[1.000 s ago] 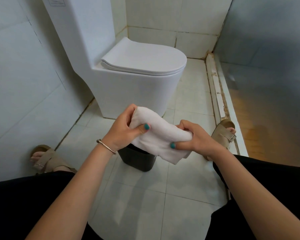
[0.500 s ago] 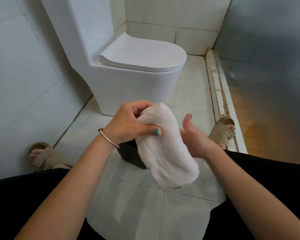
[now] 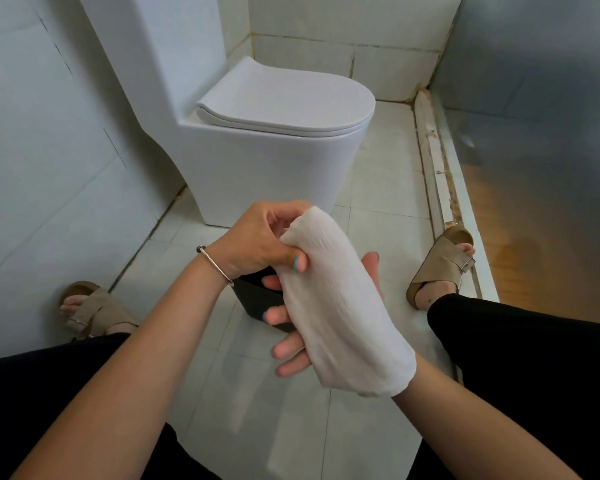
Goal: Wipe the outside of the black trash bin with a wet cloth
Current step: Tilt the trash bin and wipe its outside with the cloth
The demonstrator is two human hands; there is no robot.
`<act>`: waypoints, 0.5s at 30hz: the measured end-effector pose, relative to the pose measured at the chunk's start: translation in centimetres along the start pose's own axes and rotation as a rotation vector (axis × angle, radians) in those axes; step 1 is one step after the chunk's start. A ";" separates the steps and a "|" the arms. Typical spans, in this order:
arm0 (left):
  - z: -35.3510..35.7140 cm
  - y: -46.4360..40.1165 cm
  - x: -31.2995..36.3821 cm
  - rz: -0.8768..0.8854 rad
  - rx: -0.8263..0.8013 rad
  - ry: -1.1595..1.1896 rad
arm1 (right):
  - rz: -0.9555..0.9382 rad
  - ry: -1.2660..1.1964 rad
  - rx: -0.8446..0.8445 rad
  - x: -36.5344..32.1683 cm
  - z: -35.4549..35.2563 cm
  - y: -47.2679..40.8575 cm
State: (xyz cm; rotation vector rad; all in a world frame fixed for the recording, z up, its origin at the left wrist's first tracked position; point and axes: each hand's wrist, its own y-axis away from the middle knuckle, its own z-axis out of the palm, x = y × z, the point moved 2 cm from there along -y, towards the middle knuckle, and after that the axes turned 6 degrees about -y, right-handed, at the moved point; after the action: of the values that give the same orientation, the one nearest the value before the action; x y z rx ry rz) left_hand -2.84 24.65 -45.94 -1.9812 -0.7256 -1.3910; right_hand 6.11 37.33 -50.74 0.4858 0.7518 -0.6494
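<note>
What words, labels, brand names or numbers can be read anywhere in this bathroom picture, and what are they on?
None can be read.
Toilet: plain white, no mark showing.
White cloth: no tag or print visible.
Black trash bin: mostly hidden behind the hands; the part showing is bare.
Sandals, bracelet and wall tiles: no lettering visible.

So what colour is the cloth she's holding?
White. The cloth shows clearly in the head view, held between both hands.
</note>
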 end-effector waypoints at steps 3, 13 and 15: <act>-0.5 -0.1 -0.7 -0.015 -0.005 -0.042 | -0.079 0.231 0.164 -0.2 -3.4 1.0; -1.5 0.2 -8.1 -0.282 -0.104 -1.036 | -0.408 1.189 0.849 -4.7 -6.5 3.3; 0.6 0.0 -9.8 -0.313 -0.207 -1.068 | -0.336 1.264 0.951 -4.6 -8.0 3.3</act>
State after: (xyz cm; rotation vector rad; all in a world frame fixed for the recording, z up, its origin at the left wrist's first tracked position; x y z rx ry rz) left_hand -5.36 24.20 -55.41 -2.8436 -1.4245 -0.4377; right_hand 2.10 46.18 -51.87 1.7556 1.7266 -0.9907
